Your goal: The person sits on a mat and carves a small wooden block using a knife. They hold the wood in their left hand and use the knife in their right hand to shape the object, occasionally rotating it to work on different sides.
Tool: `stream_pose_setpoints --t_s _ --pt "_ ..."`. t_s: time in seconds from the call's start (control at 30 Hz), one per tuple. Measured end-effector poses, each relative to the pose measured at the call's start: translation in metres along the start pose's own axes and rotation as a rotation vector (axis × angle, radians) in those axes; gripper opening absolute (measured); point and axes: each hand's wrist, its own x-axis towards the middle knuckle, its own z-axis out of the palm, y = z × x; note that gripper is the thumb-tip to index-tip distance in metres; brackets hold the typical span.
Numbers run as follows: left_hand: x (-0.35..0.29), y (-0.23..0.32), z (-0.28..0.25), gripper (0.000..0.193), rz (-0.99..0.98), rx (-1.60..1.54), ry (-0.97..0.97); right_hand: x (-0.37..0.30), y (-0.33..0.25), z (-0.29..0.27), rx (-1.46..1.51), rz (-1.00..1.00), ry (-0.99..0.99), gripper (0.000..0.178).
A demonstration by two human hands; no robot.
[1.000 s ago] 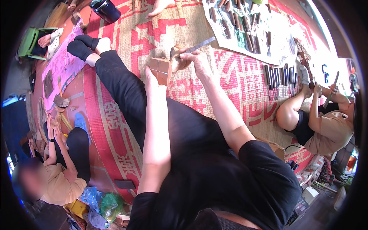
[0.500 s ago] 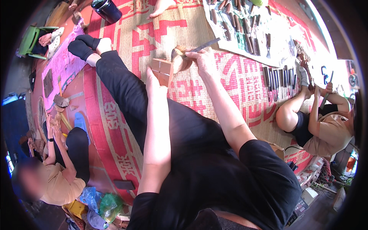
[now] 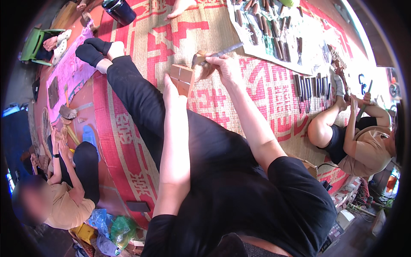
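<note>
My left hand is closed around a wooden carving with a flat, square base marked by crossed pale lines. The base faces toward me, and the rounded, carved part lies beyond it, partly hidden. Just to the right, my right hand grips a thin grey metal file. Its far end sticks out to the upper right, while the other end meets or passes over the carved part; contact is hard to make out. Both hands are held above the patterned mat, beyond my lap.
Wood-handled carving tools lie on a white sheet at the far right, with dark-handled ones in a row nearer. A person sits at right holding a tool; another works at left. A dark bucket stands far off.
The file has slid slightly left and down with my right hand. The carving's base has turned a little in my left hand; its carved end has shifted slightly.
</note>
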Motion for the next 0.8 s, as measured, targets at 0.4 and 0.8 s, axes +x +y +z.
stream_pose_setpoints --t_s 0.4,0.8 --pt "-0.003 0.002 0.004 0.052 -0.01 0.017 0.004 0.004 0.001 0.0 -0.008 0.014 -0.024 0.017" --pt "-0.006 0.004 0.004 0.05 -0.015 0.028 0.015 0.002 0.006 -0.002 0.027 -0.02 -0.097 0.016"
